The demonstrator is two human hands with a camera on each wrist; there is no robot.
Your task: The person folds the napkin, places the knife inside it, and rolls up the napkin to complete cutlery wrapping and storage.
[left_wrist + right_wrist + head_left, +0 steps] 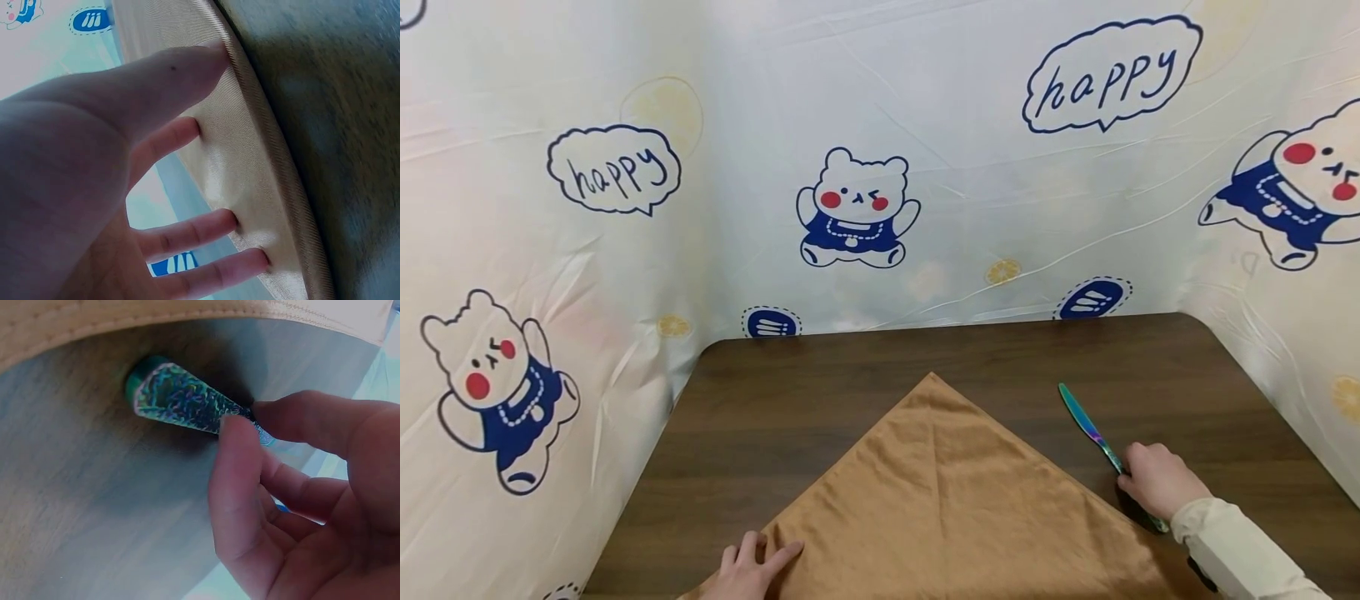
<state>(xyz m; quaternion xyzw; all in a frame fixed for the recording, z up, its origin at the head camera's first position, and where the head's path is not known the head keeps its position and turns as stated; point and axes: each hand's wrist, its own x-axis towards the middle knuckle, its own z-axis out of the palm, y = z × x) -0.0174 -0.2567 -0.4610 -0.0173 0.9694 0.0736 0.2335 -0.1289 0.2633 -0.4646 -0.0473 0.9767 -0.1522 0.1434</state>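
Note:
A golden-brown cloth napkin (940,500) lies on the table with one corner pointing to the far edge. My left hand (751,568) rests on its left edge. In the left wrist view, the spread fingertips (219,224) touch the fabric, and the thumb lies near the hemmed border. To the right of the cloth is an iridescent table knife (1081,412), its blade angled to the back left. My right hand (1163,479) pinches its handle between thumb and fingers. The patterned handle end (178,394) shows in the right wrist view, close to the cloth's stitched hem.
The dark wooden table (790,392) has rounded far corners. Behind it and along both sides hangs a pale curtain (962,275) printed with bears and the word "happy". Its lower part meets the table's far edge.

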